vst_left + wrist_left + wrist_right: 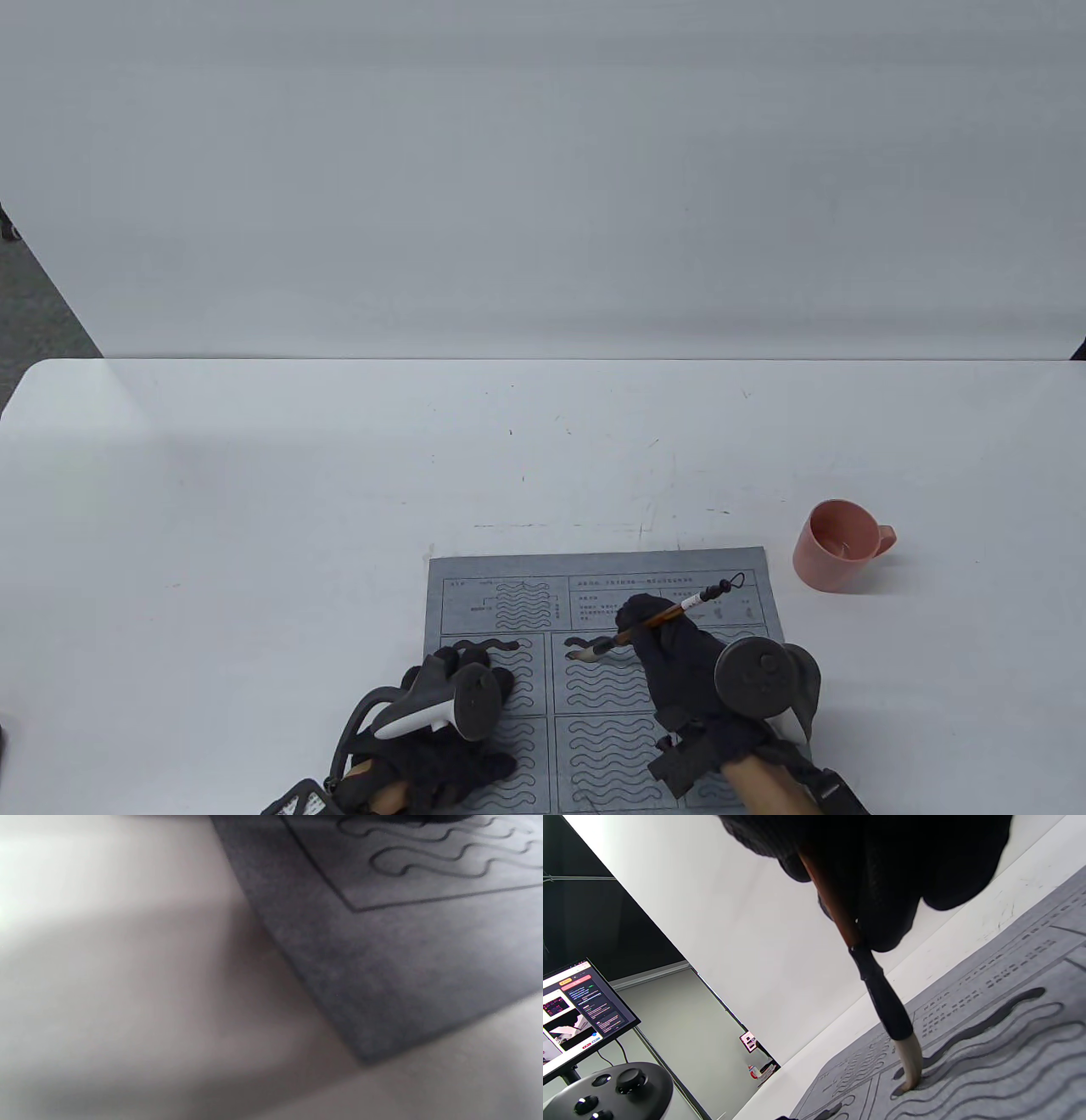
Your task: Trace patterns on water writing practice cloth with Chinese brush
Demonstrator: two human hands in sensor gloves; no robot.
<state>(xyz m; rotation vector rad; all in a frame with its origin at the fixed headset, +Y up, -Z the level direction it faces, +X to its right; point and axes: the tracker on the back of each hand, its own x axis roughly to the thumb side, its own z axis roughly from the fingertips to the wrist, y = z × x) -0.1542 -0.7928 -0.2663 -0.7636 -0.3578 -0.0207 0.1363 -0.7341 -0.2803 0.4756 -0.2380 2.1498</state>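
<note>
Nearest, left hand: the black-gloved left hand (pixel 450 747) lies flat with fingers spread on the lower left part of the grey rectangular water writing cloth printed with wavy outlines (pixel 501 586), pressing on it and gripping nothing; its wrist runs off the bottom edge, and the grey-and-white tracker (pixel 441 700) covers the knuckles.
Left wrist view: blurred; it shows only a corner of the cloth (pixel 382 984), a few wavy outlines, and bare table (pixel 127 984).
Right hand: the black-gloved right hand (pixel 679 658) pinches the brown-handled Chinese brush with a black ferrule and pale tip (pixel 653 626); a round dark tracker (pixel 755 675) hides the back of the hand, so which fingers close on the handle I cannot tell.
Brush: it leans with its cord loop toward the upper right, and the pale tip (pixel 910 1065) touches the cloth (pixel 1009 1069) at the left end of the second wave in the right middle panel.
Wet marks: a dark filled wave tops that panel, and another tops the left panel beside the left fingertips.
Beyond the cloth: a pink plastic cup with a handle (pixel 836 545) stands upright on the white table (pixel 254 509), apart from the cloth's upper right corner; its contents are hard to make out.
Far off, right wrist view: a lit monitor (pixel 577 1014) and the dark tracker's buttons (pixel 611 1088), cut by the frame.
</note>
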